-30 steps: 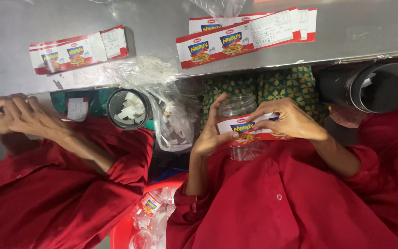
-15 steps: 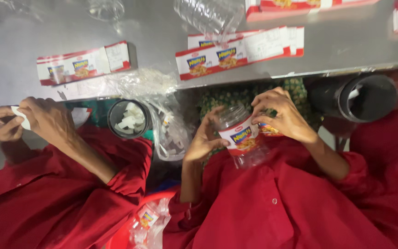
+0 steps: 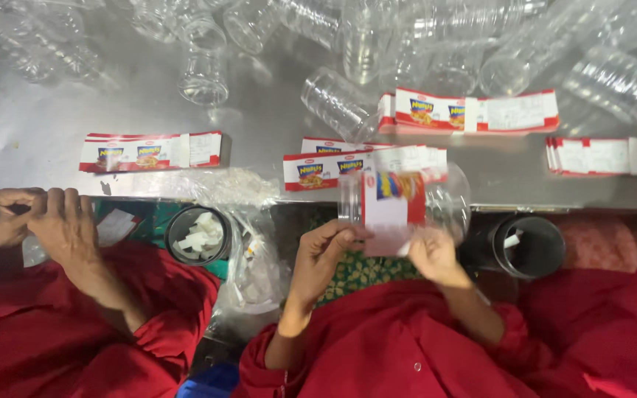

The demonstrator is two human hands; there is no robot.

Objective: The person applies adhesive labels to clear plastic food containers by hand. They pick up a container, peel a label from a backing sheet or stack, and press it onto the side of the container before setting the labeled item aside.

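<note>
Now raised off the lap | clear plastic jar (image 3: 407, 210) with red-and-yellow paper label (image 3: 392, 210) at steel table (image 3: 259, 125) edge | left hand (image 3: 318, 254), right hand (image 3: 433, 254) fingers pinching label's lower edge; wrap looks nearly closed.

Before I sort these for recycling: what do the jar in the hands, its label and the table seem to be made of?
The clear ribbed jar looks like thin glossy plastic: see-through, with highlights. The red-and-white label seems to be coated paper or film; it lies flat with a slight sheen, so I cannot tell which. The grey table looks like brushed stainless steel, with dull blurred reflections.
</note>
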